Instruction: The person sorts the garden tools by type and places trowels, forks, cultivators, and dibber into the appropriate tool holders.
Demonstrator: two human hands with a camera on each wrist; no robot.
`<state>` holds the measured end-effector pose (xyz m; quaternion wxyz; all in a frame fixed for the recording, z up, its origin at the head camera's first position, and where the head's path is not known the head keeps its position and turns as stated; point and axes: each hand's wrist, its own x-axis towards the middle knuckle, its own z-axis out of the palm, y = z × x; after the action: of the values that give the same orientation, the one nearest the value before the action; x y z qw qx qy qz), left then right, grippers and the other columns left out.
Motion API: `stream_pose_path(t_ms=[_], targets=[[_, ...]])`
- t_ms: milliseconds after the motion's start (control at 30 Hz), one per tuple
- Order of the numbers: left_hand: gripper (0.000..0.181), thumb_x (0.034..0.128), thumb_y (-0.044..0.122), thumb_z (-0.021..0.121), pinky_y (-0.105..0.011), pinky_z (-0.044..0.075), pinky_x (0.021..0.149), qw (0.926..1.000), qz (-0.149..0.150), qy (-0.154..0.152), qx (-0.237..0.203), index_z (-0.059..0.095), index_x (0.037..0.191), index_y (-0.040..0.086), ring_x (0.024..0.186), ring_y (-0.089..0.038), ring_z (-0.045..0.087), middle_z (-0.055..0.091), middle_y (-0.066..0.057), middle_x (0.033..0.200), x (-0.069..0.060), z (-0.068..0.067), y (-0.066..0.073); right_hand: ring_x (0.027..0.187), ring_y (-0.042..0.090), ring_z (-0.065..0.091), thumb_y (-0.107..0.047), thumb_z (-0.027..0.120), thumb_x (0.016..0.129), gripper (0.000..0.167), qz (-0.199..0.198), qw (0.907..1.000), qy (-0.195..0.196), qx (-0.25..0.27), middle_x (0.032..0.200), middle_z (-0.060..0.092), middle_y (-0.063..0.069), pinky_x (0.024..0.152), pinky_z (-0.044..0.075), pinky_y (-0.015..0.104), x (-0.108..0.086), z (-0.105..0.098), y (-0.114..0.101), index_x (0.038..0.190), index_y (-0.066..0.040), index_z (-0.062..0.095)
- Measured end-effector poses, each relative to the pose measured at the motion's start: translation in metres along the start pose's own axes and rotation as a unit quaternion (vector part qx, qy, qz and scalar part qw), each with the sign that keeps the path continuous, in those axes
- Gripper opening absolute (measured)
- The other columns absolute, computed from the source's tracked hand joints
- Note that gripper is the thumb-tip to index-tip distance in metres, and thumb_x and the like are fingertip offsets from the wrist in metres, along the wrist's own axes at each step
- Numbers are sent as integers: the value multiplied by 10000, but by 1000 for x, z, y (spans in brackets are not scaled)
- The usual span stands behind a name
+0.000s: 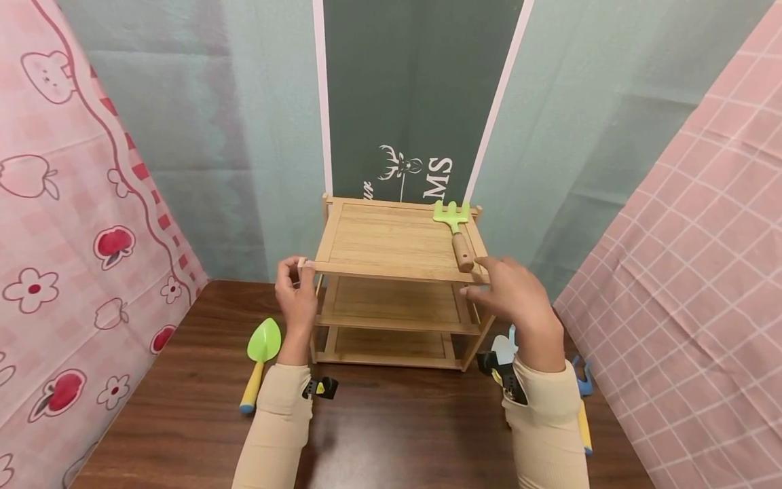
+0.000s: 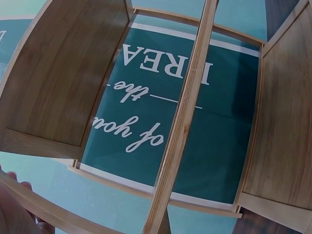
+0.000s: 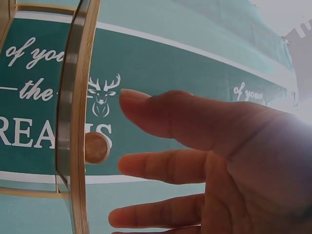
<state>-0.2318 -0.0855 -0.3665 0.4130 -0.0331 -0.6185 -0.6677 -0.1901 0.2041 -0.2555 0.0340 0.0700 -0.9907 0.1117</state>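
A three-tier wooden shelf rack [image 1: 391, 238] stands on the table in the head view. My left hand [image 1: 296, 292] grips the front left corner of its top tier; fingertips [image 2: 25, 185] show curled past a wooden bar in the left wrist view. On the top tier's right side lies a hand fork [image 1: 462, 250] with green tines pointing back and a brown handle toward me. Beside that handle is my right hand [image 1: 518, 292], thumb and fingers spread. In the right wrist view, a gap separates its fingers from the round handle end [image 3: 96, 147].
Left of the rack, a green trowel [image 1: 264, 343] with a yellow handle lies on the dark wooden table [image 1: 379, 428]. At the right are a pale blue trowel [image 1: 504, 348], partly behind my wrist, and a blue fork [image 1: 584, 380], partly behind my sleeve. Pink cloths [image 1: 690, 272] flank both sides.
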Motion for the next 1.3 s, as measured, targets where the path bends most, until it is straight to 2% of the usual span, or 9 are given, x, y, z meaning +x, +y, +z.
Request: stream_pose_path(t_ms=[133, 333, 533, 733, 933, 1100, 1300], targets=[[176, 878, 16, 539, -299, 314, 615, 10000, -12, -4, -7, 511, 938, -147, 687, -111, 383, 391, 7, 714, 0, 0, 0, 1067, 451, 469, -342, 665, 834, 644, 111, 9999, 25, 33, 1173, 500, 299, 824, 385, 568, -8, 3, 2, 1313, 39, 465], [182, 872, 16, 538, -286, 317, 613, 10000, -75, -17, -57, 508, 940, -150, 687, -99, 386, 401, 8, 715, -1, -1, 0, 1019, 447, 491, -349, 675, 834, 643, 181, 9998, 58, 81, 1154, 503, 292, 760, 407, 559, -19, 12, 7, 1316, 26, 472], [187, 868, 19, 540, -279, 322, 619, 9998, -205, -15, -69, 513, 951, -147, 697, -93, 404, 439, 11, 741, -1, 0, 0, 1054, 483, 469, -346, 685, 826, 641, 93, 9997, 190, 118, 1250, 440, 333, 769, 394, 582, -30, 15, 11, 1322, -1, 470], [190, 871, 25, 544, -291, 326, 620, 9998, -193, 8, -27, 517, 954, -143, 698, -89, 409, 446, 17, 749, -1, 0, -1, 972, 423, 514, -335, 691, 814, 635, -7, 9993, 331, 144, 1090, 531, 281, 729, 410, 548, -36, 17, 18, 1320, -17, 476], [187, 874, 24, 542, -304, 322, 616, 9999, -134, 1, -7, 516, 952, -144, 691, -93, 403, 439, 16, 743, -1, 0, 0, 1001, 422, 501, -337, 674, 827, 638, 31, 9993, 290, 247, 1091, 542, 278, 755, 405, 543, -41, 23, 29, 1305, 35, 473], [190, 871, 25, 544, -291, 323, 613, 9999, -156, -14, -22, 517, 952, -145, 689, -98, 404, 437, 13, 738, -1, 0, 0, 946, 407, 526, -330, 667, 829, 635, 27, 9989, 236, 405, 1051, 561, 259, 745, 414, 532, -46, 29, 38, 1297, 53, 473], [192, 867, 28, 542, -276, 331, 619, 9998, -180, -20, -31, 522, 956, -141, 703, -103, 417, 453, 23, 758, 0, 0, -1, 964, 409, 537, -340, 655, 841, 641, 178, 9979, 104, 607, 1093, 565, 250, 752, 419, 531, -51, 35, 46, 1303, 60, 464]])
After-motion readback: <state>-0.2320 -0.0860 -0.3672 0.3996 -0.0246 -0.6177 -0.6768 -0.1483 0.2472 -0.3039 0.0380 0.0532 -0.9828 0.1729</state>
